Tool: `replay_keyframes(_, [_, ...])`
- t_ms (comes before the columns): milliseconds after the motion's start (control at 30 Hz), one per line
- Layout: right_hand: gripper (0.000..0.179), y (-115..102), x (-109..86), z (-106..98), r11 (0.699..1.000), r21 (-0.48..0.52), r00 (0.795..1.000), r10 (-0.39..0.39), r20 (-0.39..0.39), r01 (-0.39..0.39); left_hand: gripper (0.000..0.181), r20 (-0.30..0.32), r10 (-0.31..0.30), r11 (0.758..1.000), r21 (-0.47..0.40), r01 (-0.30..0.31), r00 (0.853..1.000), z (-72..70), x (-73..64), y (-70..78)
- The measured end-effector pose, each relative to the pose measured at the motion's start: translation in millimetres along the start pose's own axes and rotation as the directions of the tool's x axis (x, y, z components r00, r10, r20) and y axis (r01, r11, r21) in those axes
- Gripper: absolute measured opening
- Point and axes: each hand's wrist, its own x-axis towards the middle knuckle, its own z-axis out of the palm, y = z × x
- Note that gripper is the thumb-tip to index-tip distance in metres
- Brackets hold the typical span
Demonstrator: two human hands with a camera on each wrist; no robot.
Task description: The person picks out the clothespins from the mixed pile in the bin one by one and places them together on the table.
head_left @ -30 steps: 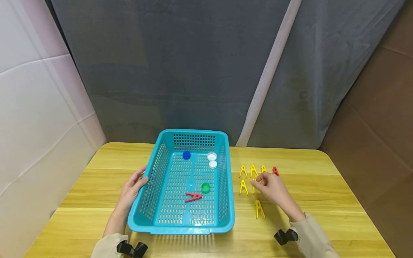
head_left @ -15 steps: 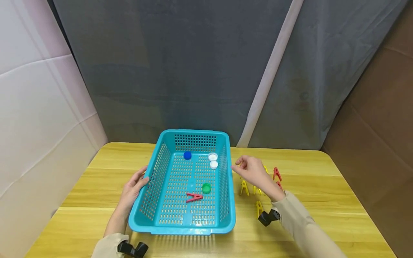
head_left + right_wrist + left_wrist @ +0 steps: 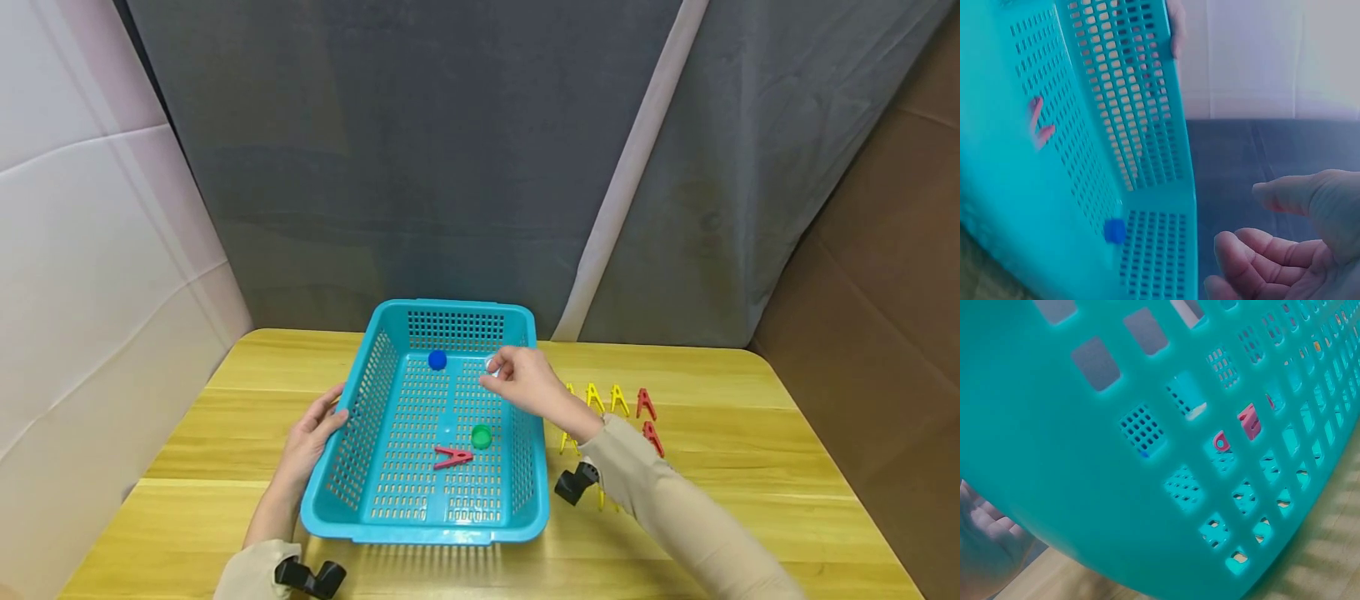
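A turquoise plastic basket [image 3: 352, 532] with slotted walls stands on the table, and my left hand [image 3: 303, 442] grips its left rim, thumb over the edge. My right hand [image 3: 525, 383] is over the basket's right side; in the right wrist view its thumb and fingers are apart, with nothing between them. Just behind its fingertips a white bottle cap [image 3: 491, 365] partly shows. Farther left in the basket is a blue bottle cap [image 3: 437, 360]. Nearer the front lie a green bottle cap [image 3: 482, 436] and a red clothespin [image 3: 453, 457].
Right of the basket, several yellow clothespins [image 3: 618, 399] lie in rows on the wooden table [image 3: 720, 433], some partly hidden by the right arm. Two red clothespins [image 3: 646, 403] lie beside them. A grey curtain [image 3: 420, 167] hangs behind the table.
My right hand has moved left, from above the yellow clothespins, past the basket's right rim, to over its inside. It now covers one of the white caps. My left hand stays on the rim.
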Motion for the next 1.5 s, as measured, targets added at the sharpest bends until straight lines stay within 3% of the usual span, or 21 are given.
replay_keyframes(200, [0.015, -8, 10.8, 21, 0.997, 0.05, 0.991, -0.056, 0.125, 0.05, 0.053, -0.006, -0.013, 1.0, 0.01, 0.013, 1.0, 1.0, -0.3, 0.8])
replay_keyframes(533, [0.02, -14, 22.2, 49, 0.994, 0.106, 0.935, -0.004, 0.356, -0.036, 0.054, 0.007, 0.008, 1.0, -0.029, -0.008, 1.0, 0.1, -1.6, -0.1])
replay_keyframes(767, [0.019, -16, 30.7, 70, 0.991, 0.104, 0.914, 0.037, 0.404, -0.086, 0.054, 0.004, 0.032, 0.998, -0.049, -0.032, 0.999, 0.3, -1.0, -1.2])
replay_keyframes(1033, [0.023, -11, 33.1, 92, 0.991, 0.003, 0.894, 0.12, 0.432, -0.134, 0.053, -0.002, 0.029, 0.999, -0.041, -0.029, 1.0, 0.9, -1.1, -1.1])
replay_keyframes(1133, [0.02, -8, 32.5, 96, 0.991, -0.055, 0.892, 0.137, 0.431, -0.125, 0.053, -0.003, 0.036, 0.998, -0.049, -0.036, 0.999, 1.3, -0.8, -1.8])
replay_keyframes(1367, [0.017, -7, 31.2, 101, 0.976, -0.171, 0.847, 0.205, 0.491, -0.137, 0.053, 0.004, 0.029, 0.999, -0.042, -0.029, 1.0, 1.1, -1.1, -1.1])
replay_keyframes(1500, [0.019, -9, 30.4, 104, 0.967, -0.234, 0.84, 0.206, 0.503, -0.097, 0.053, 0.003, 0.021, 0.999, -0.037, -0.021, 1.0, 1.2, -1.4, -0.4])
